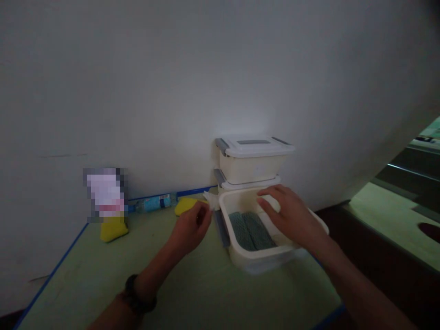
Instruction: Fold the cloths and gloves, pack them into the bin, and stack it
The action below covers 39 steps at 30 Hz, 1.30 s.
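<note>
My left hand (193, 225), with a dark band (137, 293) on its wrist, is closed in a pinch beside the open bin. At its fingertips is a thin white crumpled piece (212, 200), like tissue or film. My right hand (288, 214) hovers over the right side of the open white bin (252, 256), thumb and fingers apart, with nothing visible between them. Inside the bin, grey-green folded cloths (252, 230) lie on the left. A yellow sponge-like piece (187, 205) rests on the table behind my left hand, which partly hides it.
Behind the open bin, two lidded white boxes (256, 167) are stacked against the wall. A plastic bottle (158, 202) lies along the table's back edge. Farther left are a blurred-out item (106, 192) and another yellow piece (114, 229). Blue tape edges the pale green table (85, 266).
</note>
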Available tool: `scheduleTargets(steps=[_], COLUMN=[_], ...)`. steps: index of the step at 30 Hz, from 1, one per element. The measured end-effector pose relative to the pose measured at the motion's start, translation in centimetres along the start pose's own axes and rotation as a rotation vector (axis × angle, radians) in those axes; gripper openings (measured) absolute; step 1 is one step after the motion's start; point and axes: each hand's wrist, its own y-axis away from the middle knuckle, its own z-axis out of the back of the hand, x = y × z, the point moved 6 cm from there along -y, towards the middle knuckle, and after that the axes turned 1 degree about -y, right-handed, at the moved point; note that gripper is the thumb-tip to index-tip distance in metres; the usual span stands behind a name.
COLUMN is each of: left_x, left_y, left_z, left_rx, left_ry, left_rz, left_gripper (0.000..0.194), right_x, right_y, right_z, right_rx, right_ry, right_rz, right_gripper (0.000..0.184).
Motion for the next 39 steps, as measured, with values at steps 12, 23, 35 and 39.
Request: scheduleTargets(steps=[12, 23, 35, 39], left_x=[10.0, 12.6, 12.3, 12.3], left_y=[7.7, 5.7, 5.9, 5.9], left_z=[5.1, 4.3, 4.0, 4.0], left_rx=[0.012, -0.006, 0.049, 0.041], left_ry=[-0.105, -0.009, -0.006, 0.012], left_rz=[0.229, 0.279, 0.271, 0.273], left_gripper=[0.024, 0.025, 0.026, 0.025], right_x=[15.6, 7.2, 6.7, 7.5], right_y=[1.0, -0.4, -0.6, -0.3], right_z=[-13.6, -19.5, -20.6, -19.7], right_rx=[0.072, -0.272, -0.193, -0.238], right_ry=[-0.385, -0.184, -0.107, -0.159], right_rz=[0.138, -0.099, -0.248, -0.19], right_gripper=[0.026, 0.037, 0.045, 0.046])
